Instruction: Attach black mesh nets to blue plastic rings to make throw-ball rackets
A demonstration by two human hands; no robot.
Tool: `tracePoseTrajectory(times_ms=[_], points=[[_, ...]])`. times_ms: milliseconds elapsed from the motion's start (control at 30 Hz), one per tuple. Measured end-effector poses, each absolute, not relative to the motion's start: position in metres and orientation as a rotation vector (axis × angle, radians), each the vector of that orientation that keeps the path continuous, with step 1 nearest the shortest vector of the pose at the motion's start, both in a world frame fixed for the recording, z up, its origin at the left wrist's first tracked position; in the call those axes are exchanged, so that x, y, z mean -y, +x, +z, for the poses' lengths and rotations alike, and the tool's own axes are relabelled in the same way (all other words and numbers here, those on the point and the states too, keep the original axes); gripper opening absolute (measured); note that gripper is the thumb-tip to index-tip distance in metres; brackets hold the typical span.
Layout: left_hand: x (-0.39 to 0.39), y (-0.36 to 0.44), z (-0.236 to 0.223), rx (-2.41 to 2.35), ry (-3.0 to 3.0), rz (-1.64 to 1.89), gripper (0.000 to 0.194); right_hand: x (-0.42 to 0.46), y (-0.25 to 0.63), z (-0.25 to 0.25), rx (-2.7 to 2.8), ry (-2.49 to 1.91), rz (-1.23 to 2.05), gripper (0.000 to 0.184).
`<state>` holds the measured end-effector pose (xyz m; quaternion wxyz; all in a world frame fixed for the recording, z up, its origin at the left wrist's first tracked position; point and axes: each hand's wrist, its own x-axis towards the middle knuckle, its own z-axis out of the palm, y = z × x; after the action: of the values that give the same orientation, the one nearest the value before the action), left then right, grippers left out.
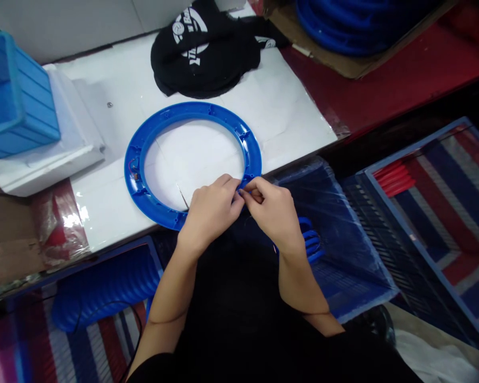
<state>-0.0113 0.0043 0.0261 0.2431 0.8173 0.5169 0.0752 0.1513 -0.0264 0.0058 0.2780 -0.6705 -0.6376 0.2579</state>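
Note:
A blue plastic ring [253,153] lies on the white-covered table with its ribbed, hollow side up. On its left side sits a small component with a red wire [134,169]. My left hand [212,210] is closed over the ring's near right part, with thumb and fingers pinched. Beside it, my right hand [273,211] is also pinched, its fingertips meeting the left ones at the ring's edge. Whatever is between the fingertips is hidden or too small to name. Behind the ring lies black fabric [223,58] with white print.
A light-blue bin [35,101] stands on a white foam block [59,165] at left. More blue rings [343,26] fill a cardboard box at the back right. Below the table are a blue crate [343,255], a crate with red parts [395,178], and stacked blue rings [104,284]. A small metal piece [109,105] lies on the table.

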Motion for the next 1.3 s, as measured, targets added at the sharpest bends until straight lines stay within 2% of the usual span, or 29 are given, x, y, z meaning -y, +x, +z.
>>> tracePoseTrajectory(times_ms=[100, 233, 433, 700, 900, 967, 1067, 1300], points=[[-0.002, -0.011, 0.021, -1.4, 2.227, 0.221, 0.03, 0.029, 0.156, 0.011, 1.82, -1.802, 0.757, 0.012], [-0.002, -0.027, 0.013, -1.302, 2.254, 0.302, 0.027, 0.027, 0.175, 0.018, 1.959, -1.535, 0.974, 0.014], [-0.005, -0.038, 0.007, -1.186, 2.232, 0.439, 0.028, 0.01, 0.177, 0.018, 2.051, -1.543, 0.49, 0.019], [-0.009, -0.044, 0.013, -1.139, 2.241, 0.37, 0.029, 0.007, 0.161, 0.014, 2.142, -1.785, 0.374, 0.014], [-0.001, -0.022, 0.035, -1.371, 2.331, 0.004, 0.026, 0.022, 0.153, 0.004, 2.138, -1.763, 0.224, 0.018], [0.0, -0.015, 0.032, -1.429, 2.332, -0.009, 0.026, 0.024, 0.152, -0.004, 2.109, -1.759, 0.207, 0.017], [-0.002, -0.015, 0.023, -1.442, 2.301, 0.057, 0.023, 0.025, 0.152, -0.013, 2.124, -1.742, 0.271, 0.022], [-0.004, -0.034, 0.014, -1.323, 2.249, 0.123, 0.019, 0.004, 0.174, -0.004, 2.055, -1.554, 0.748, 0.027]])
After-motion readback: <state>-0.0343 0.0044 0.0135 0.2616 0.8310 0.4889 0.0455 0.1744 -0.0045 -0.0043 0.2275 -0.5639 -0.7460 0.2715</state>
